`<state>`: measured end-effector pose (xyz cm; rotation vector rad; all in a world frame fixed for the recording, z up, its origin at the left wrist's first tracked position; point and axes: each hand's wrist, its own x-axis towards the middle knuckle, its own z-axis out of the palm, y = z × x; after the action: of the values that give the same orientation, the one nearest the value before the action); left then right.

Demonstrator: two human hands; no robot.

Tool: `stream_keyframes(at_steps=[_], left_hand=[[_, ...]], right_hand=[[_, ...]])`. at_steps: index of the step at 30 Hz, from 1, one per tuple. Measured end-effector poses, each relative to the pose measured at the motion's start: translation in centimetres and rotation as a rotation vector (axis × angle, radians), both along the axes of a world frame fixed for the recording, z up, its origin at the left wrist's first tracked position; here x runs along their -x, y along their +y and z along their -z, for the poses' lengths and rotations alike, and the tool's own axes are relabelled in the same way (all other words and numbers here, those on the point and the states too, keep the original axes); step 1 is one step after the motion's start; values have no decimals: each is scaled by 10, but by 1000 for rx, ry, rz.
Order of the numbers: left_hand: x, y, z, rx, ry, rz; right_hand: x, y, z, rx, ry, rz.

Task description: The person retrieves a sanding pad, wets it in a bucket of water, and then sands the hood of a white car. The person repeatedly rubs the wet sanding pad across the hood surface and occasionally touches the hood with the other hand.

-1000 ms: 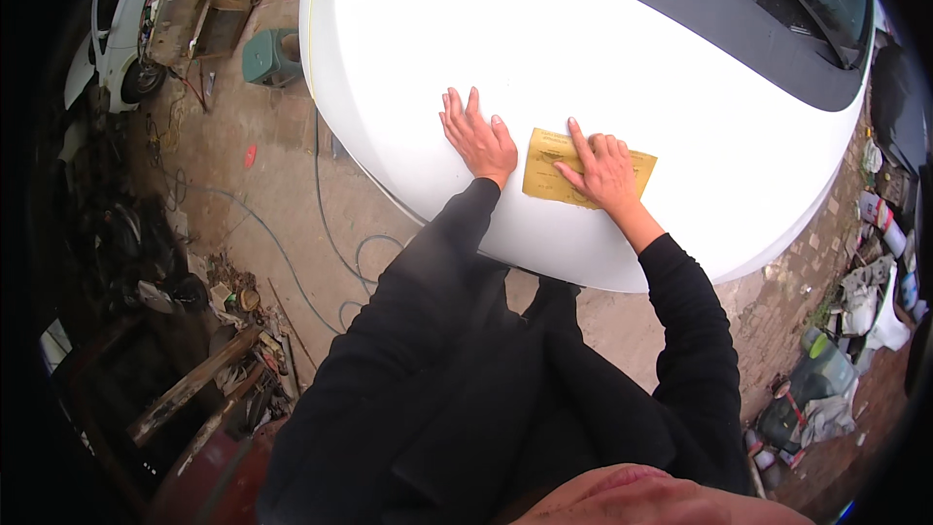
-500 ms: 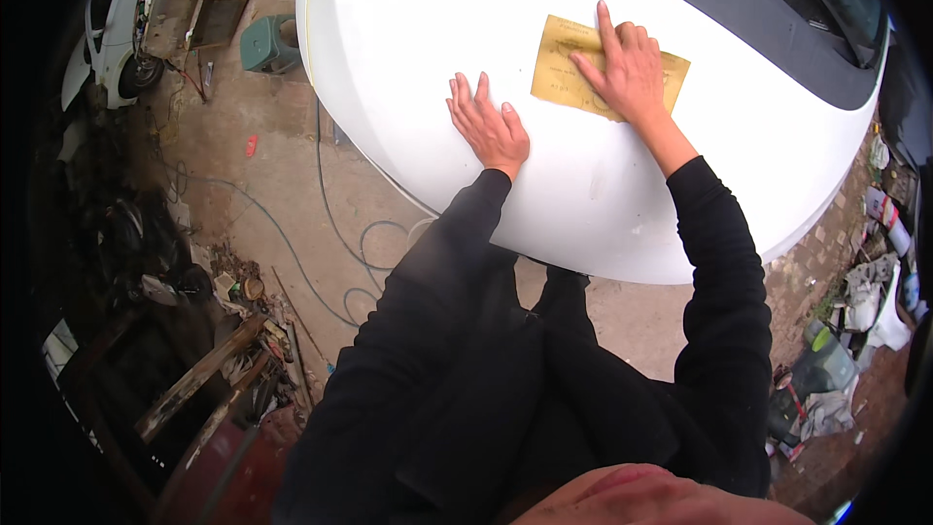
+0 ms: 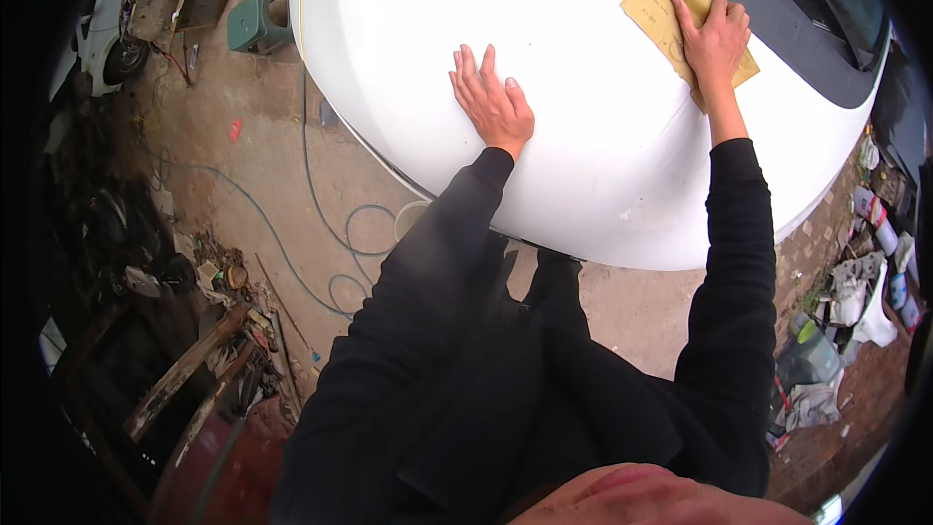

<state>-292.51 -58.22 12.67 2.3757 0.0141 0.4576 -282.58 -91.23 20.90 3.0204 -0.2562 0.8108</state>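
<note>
Yellow paper (image 3: 669,17) at one o'clock, right hand (image 3: 717,44) atop, thumb parted; left hand (image 3: 497,107) spread on white bonnet (image 3: 583,136); I'd press evenly.

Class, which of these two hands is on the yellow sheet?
The right hand, on the yellow sheet; the left hand rests on the white hood instead.

The right fingers (image 3: 719,4) hide part of the yellow sheet (image 3: 667,6).

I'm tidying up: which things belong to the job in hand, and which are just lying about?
Apparently the job:
yellow sheet under the right hand
white car bonnet under the left hand

Apparently lying about:
green stool
wooden plank
red scrap
</note>
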Motion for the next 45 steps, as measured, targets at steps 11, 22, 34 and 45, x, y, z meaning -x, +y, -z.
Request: stream_keyframes(at_steps=[11,22,34,45], left_hand=[[-2,0,7,-40,-58,4],[-1,-3,10,-47,-79,39],[12,11,-6,201,49,2],[197,-84,-135,1557,1639,460]], right_hand=[[246,84,84,-6,275,-509],[268,-41,93,-120,125,35],[238,-212,46,-512,-271,676],[442,-4,-39,-613,-178,-283]])
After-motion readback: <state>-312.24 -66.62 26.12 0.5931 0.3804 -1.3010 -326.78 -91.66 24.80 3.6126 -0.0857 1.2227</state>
